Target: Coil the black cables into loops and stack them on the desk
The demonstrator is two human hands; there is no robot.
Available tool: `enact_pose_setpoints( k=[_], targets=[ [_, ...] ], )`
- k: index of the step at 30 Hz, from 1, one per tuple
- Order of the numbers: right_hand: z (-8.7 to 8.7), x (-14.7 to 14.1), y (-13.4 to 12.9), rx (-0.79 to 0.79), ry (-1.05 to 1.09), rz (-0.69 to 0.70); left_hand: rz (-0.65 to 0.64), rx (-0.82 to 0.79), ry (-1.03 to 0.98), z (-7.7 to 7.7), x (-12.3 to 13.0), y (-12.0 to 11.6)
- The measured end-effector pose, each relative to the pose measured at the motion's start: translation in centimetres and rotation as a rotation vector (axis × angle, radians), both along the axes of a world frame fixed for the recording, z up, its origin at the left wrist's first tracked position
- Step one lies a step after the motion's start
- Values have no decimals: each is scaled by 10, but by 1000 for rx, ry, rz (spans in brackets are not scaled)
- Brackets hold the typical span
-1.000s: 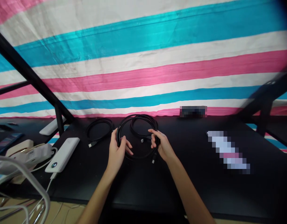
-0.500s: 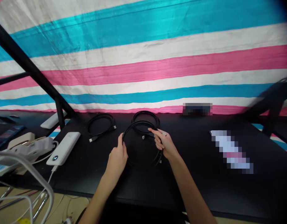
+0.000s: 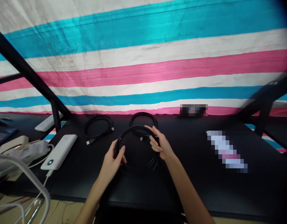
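Note:
A black cable [image 3: 131, 128] is wound into a loop of several turns and held upright between my hands in the head view. My left hand [image 3: 111, 160] is closed round the loop's left side, thumb on the near side. On the right side, my right hand [image 3: 162, 143] curls loosely round the turns, with its index finger stretched along the top. Behind the loop lies a second coiled black cable [image 3: 143, 114], partly hidden, with a light plug [image 3: 141, 139] showing. Another coiled cable [image 3: 98, 118] lies left of it, its plug ends [image 3: 89, 142] visible.
A white power bank [image 3: 61, 151] with a white lead lies left on the black table [image 3: 194, 183]. Further left are a power strip [image 3: 38, 151] and loose white cables [image 3: 38, 180]. Blurred items lie at right. Black frame bars [image 3: 35, 77] and a striped sheet [image 3: 143, 62] rise behind.
My left hand has shifted down and left and wrapped further round the loop. The right fingers have loosened slightly, and the loop sits lower. The view has shifted a little.

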State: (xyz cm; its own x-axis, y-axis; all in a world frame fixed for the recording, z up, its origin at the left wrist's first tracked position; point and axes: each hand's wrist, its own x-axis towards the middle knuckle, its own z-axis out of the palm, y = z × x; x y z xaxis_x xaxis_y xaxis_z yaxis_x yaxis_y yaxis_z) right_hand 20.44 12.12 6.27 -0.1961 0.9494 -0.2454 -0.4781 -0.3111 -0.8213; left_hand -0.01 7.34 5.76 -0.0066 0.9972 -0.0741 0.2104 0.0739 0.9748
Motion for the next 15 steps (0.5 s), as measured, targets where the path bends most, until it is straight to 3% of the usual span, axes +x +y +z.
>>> enact_pose_setpoints(
  k=[6,11,15],
  targets=[
    [-2,-8,-6,81,-157,155,-18,-111,-269,15,3,-2],
    [-5,-14,-7,110,-218,170,-66,-171,-309,15,2,-5],
    [-6,-13,-8,149,-333,204,4,-129,-318,13,4,-7]
  ],
)
